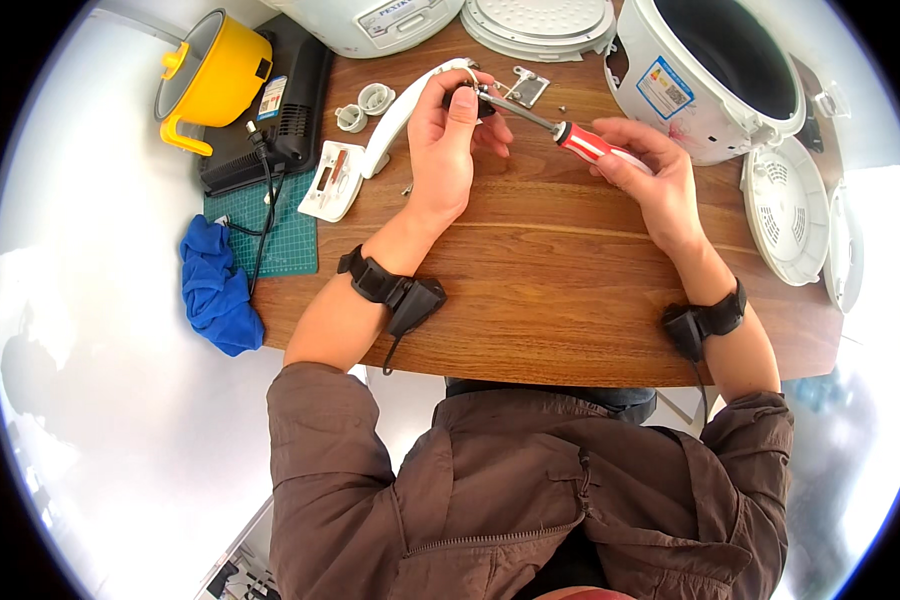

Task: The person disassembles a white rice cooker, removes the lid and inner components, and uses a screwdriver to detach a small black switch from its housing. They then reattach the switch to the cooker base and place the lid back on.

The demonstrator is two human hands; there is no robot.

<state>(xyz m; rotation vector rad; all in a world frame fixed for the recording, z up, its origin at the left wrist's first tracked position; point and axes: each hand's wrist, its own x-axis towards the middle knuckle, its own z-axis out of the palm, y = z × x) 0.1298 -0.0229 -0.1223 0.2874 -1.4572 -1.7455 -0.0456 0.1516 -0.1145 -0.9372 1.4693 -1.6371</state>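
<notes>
My left hand (pixel 443 150) is closed around a small black part (pixel 485 107) at the back middle of the desk, beside a long curved white plastic piece (pixel 402 118). My right hand (pixel 650 182) grips a red and white screwdriver (pixel 585 141), its shaft pointing left with the tip at the black part. A small metal plate (pixel 531 90) lies just behind the shaft. To the left are small white round fittings (pixel 375 97) and a white panel (pixel 327 200).
Wooden desk (pixel 530 310) holds a yellow pot (pixel 210 85) on a black appliance (pixel 295 115), cables (pixel 265 230), green mat (pixel 290 250), blue cloth (pixel 217 285), a white cooker body (pixel 670 100), white lids (pixel 785 210), and more white parts (pixel 535 22) at the back.
</notes>
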